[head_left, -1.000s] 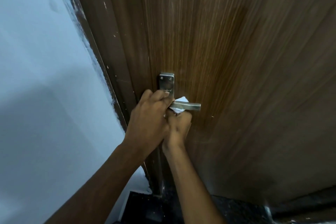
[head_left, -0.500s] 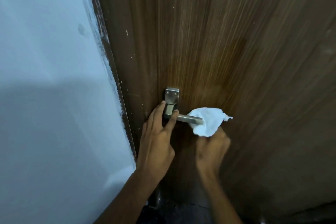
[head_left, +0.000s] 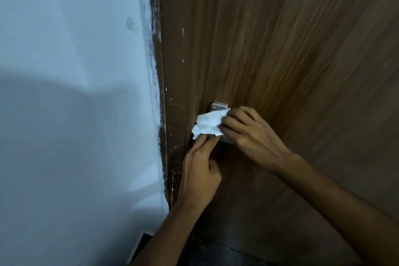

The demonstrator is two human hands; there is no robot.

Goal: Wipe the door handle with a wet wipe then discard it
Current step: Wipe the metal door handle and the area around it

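Two large surfaces fill the head view: a brown wood-grain door on the right, a pale blue-white wall on the left. Dark door frame runs between them, its wall-side edge smeared with white paint.

Right hand reaches in from lower right, back of hand up, fingers bent and pressed down on the wipe. Holds wipe against the handle.

Left hand comes up from below, index and middle fingers extended, tips touching the wipe's lower edge; remaining fingers curled loosely. Whether it pinches the wipe or only touches it: cannot tell.

Wipe: white, crumpled, bunched over the base of the door handle, at the door's left edge near the frame. Covers most of the lever.

Handle: metal. Only the top of its square mounting plate, with one screw, and a short piece of lever under the right fingers show.
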